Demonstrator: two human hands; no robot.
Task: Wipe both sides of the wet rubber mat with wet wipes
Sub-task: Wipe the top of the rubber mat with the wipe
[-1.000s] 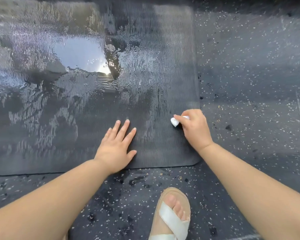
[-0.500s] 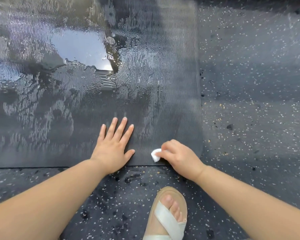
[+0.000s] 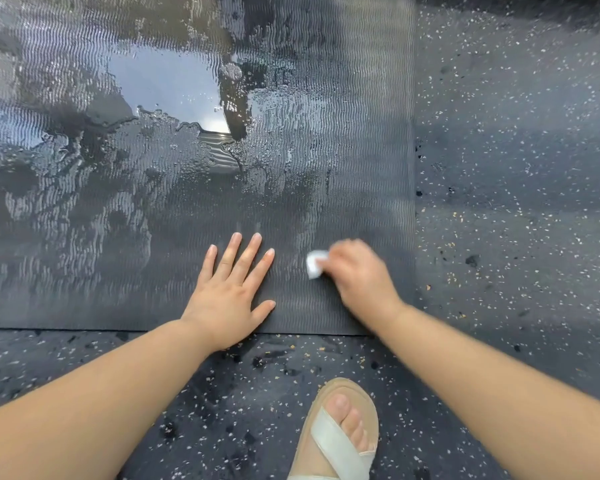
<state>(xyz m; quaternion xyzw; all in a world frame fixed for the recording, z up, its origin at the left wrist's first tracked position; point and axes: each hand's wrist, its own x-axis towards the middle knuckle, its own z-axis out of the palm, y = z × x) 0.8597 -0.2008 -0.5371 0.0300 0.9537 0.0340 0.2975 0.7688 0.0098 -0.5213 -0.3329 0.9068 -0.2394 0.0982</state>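
Observation:
A dark ribbed rubber mat [image 3: 125, 244] lies flat on the floor, filling the upper left of the head view. Water pools on its far middle and beads across much of the surface. My left hand [image 3: 227, 296] lies flat on the mat near its front edge, fingers spread and straight. My right hand [image 3: 359, 275], blurred by motion, grips a small folded white wet wipe [image 3: 315, 264] and presses it on the mat near the front right corner. Only the wipe's left end shows beyond my fingers.
Dark speckled rubber flooring [image 3: 516, 168] surrounds the mat to the right and front. My foot in a tan sandal with a white strap [image 3: 336, 434] stands on the floor just in front of the mat's front edge.
My right hand with the wipe swept from the mat's right edge down to its front edge, then back up and to the right. My left hand has stayed flat in place.

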